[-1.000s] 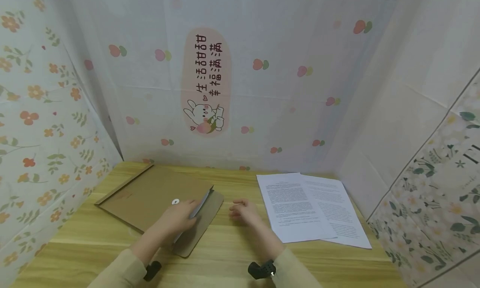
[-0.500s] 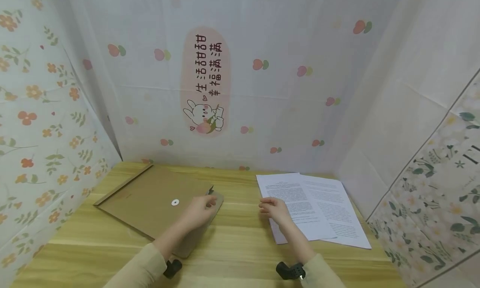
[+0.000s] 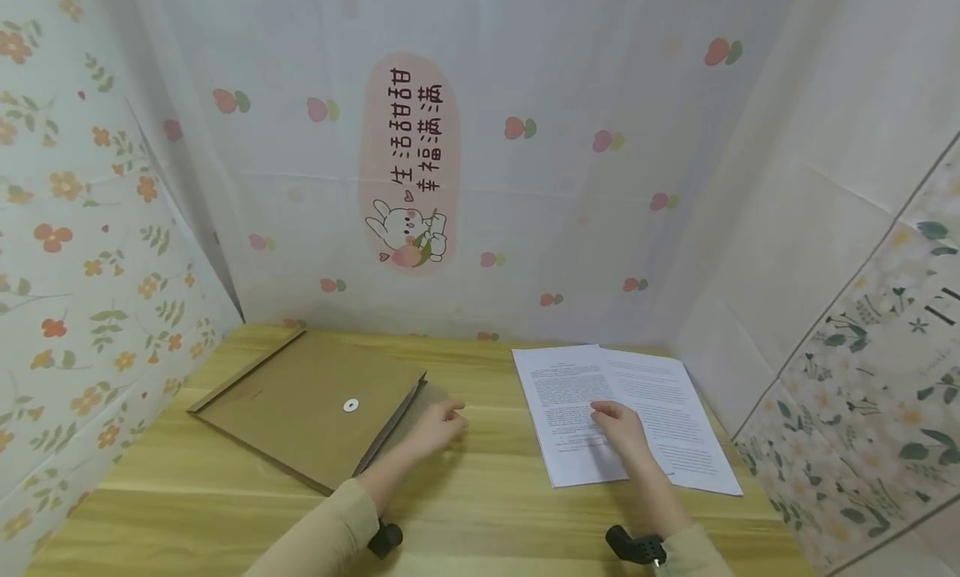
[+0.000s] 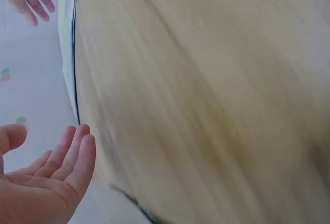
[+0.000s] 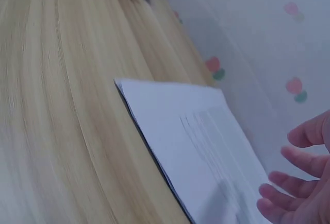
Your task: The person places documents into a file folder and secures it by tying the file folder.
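A brown kraft document envelope (image 3: 292, 410) with a round white button (image 3: 351, 405) lies at the left of the table, its open mouth facing right. My left hand (image 3: 435, 427) hovers over the flap at that mouth, holding nothing; in the left wrist view its fingers (image 4: 77, 157) are loosely bent. Above the printed sheets (image 3: 558, 385) at the right is my right hand (image 3: 621, 427), also holding nothing. Its fingers are spread and slightly bent in the right wrist view, with the paper stack (image 5: 160, 110) below them.
The wood-grain table (image 3: 480, 510) runs back to a white printed curtain (image 3: 585, 227). A second sheet pile (image 3: 686, 427) sticks out from under the first on the right. Patterned cloth walls (image 3: 885, 410) close in both sides.
Both hands have moved right. The left came away from the envelope's mouth and exposed more of its opening; the right went from bare table to above the printed sheets.
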Motion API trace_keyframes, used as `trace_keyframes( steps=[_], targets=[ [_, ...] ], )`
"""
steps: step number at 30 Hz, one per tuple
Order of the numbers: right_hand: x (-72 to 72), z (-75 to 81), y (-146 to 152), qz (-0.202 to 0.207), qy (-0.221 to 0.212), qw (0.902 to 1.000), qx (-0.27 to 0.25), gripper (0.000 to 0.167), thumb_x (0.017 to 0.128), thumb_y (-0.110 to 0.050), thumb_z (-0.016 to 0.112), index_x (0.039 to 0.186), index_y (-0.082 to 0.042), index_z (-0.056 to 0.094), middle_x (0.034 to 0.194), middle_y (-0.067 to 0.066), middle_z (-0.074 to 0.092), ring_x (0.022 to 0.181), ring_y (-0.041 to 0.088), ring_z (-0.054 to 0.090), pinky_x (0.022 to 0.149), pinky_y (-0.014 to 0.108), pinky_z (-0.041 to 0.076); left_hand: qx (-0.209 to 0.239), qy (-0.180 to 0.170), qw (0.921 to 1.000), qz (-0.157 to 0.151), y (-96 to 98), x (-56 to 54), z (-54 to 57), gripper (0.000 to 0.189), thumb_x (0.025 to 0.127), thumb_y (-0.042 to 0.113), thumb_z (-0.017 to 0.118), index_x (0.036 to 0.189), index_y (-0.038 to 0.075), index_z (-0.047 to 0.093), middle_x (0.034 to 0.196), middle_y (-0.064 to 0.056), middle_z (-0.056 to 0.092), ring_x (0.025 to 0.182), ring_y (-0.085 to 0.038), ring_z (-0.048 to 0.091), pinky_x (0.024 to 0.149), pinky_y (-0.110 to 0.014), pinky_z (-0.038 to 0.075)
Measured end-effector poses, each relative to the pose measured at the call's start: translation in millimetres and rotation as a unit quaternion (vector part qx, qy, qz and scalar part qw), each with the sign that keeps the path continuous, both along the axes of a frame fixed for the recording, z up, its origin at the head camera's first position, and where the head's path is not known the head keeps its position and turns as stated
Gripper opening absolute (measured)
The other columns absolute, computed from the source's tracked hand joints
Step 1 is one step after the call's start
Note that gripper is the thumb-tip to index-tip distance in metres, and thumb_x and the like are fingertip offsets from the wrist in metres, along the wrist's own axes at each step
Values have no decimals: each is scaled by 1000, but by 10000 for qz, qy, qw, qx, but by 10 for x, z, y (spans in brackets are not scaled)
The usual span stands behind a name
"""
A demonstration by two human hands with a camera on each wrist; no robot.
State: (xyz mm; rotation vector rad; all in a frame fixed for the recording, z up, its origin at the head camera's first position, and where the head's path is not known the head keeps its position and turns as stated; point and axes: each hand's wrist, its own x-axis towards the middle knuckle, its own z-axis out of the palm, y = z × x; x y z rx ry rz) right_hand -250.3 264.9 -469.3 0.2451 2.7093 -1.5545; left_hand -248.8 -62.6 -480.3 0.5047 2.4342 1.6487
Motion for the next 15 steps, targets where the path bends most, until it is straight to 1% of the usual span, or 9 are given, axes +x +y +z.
trace_keyframes(
  steps=[3,5,8,10,15],
  targets=[
    [6,-24,177,-239,-120,9995,180,43,97,-18,47,132,7,48,136,31,43,126,47,38,102,59,31,295,-368,9989,-50,97,-2,-30,50,96,8,50,135,-19,34,107,-28,60,92,-38,63,76,-45,54],
    [9,-38,284,-331,-147,9989,307,44,97,-18,46,133,7,46,136,33,40,126,48,37,102,59,31,456,-603,9971,-6,162,-8,-44,52,96,9,49,136,-19,31,111,-29,59,97,-39,63,81,-47,53],
    [20,-50,427,-381,-164,9978,510,47,98,-18,44,136,9,42,140,35,35,128,50,32,104,59,28,861,-991,9913,136,255,-40,-59,55,97,10,48,138,-18,28,115,-31,58,101,-41,61,85,-48,52],
    [31,-60,513,-370,-199,9970,653,49,97,-18,43,138,10,39,141,36,31,130,51,29,105,59,27,1120,-1220,9860,216,316,-67,-71,56,96,11,47,139,-18,26,117,-32,57,103,-41,60,86,-47,51],
    [38,-122,663,-389,-328,9954,812,55,97,-19,42,139,13,31,141,40,26,130,53,25,106,59,25,1800,-1773,9670,334,481,-125,-126,59,96,9,45,141,-19,18,123,-36,51,110,-45,56,89,-49,49]
  ],
)
